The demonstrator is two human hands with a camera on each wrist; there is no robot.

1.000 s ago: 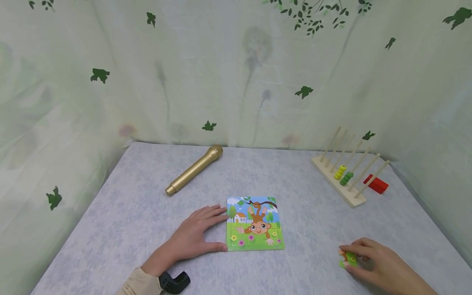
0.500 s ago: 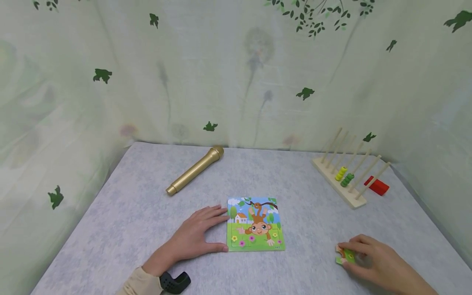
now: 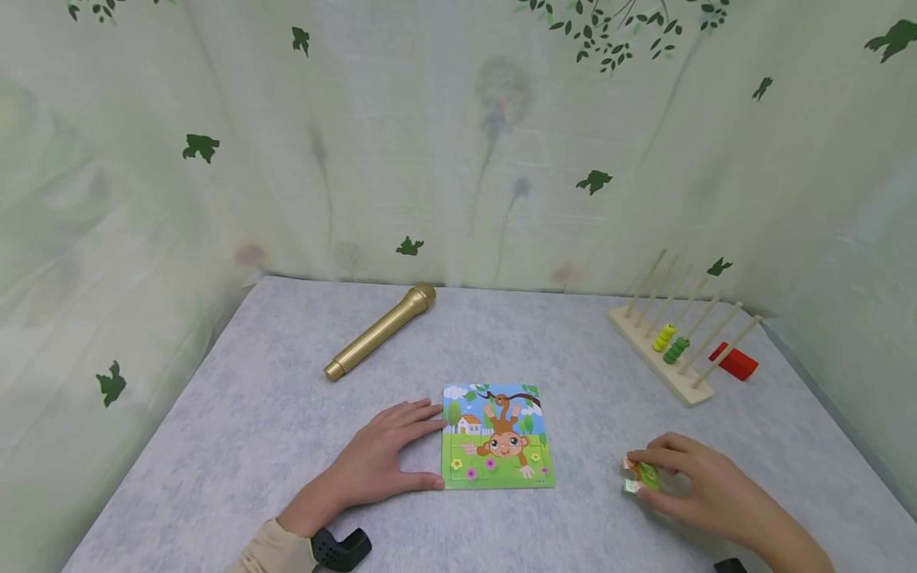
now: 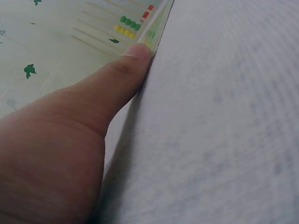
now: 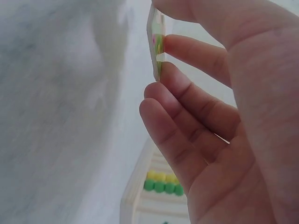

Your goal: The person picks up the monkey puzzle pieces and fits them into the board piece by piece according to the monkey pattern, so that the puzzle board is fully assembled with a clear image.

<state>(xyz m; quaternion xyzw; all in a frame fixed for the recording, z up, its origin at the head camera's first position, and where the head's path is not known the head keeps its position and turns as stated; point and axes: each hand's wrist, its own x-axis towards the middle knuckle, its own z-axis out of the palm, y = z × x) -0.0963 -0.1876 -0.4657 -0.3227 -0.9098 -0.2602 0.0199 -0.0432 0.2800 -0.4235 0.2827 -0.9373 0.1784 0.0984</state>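
A square jigsaw puzzle [image 3: 494,469] with a hanging monkey on a green meadow lies flat on the table. My left hand [image 3: 380,461] rests on the cloth at its left side, thumb and fingertips touching the edge; the left wrist view shows the thumb [image 4: 107,88] against that edge. To the right, my right hand [image 3: 709,489] pinches a small puzzle piece [image 3: 648,476], green with some brown, between thumb and fingers. In the right wrist view the puzzle piece [image 5: 158,51] is seen edge-on, and the other fingers [image 5: 163,121] are loosely bent below it.
A gold microphone [image 3: 380,333] lies at the back left. At the back right stands a wooden bead rack [image 3: 662,366] with upright pegs and yellow and green beads. Red blocks [image 3: 734,361] are just behind it. A printed curtain [image 3: 458,159] closes off the table's far edge.
My right hand has moved left and slightly away from me with the puzzle piece, closer to the puzzle. My left hand stays at the puzzle's edge.
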